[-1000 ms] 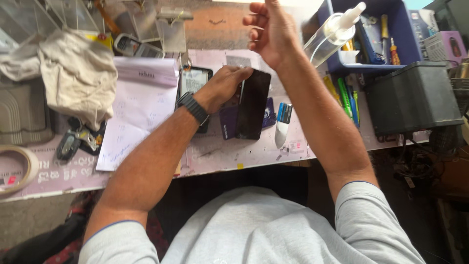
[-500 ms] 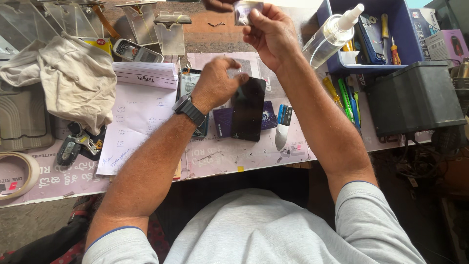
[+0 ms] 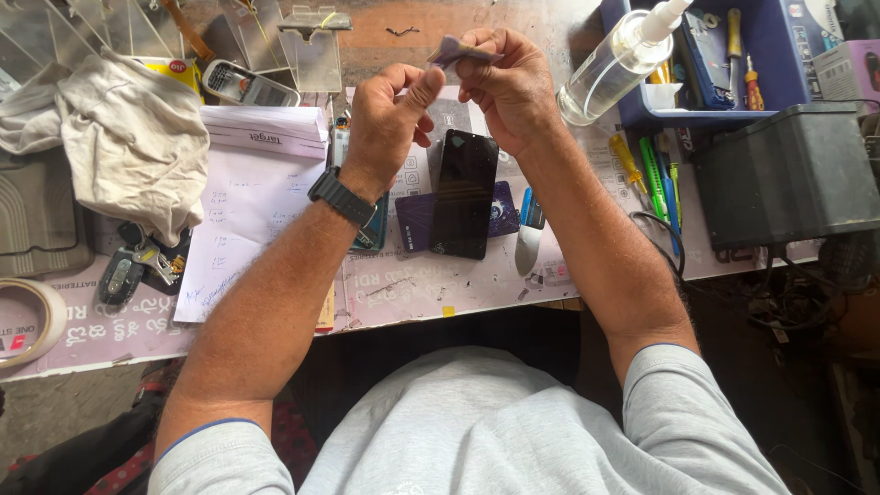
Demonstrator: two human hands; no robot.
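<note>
Pinching a small packet (image 3: 463,50) between both hands' fingers (image 3: 423,87).

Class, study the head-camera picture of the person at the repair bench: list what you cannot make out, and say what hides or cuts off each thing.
1. The small purplish piece pinched between left hand and right hand: fingers cover most of it, so its kind is unclear.
2. The second phone beside the black phone: the left wrist hides most of it.
3. The tape roll: cut off by the left edge.
4. The writing on the white paper: too small.
</note>
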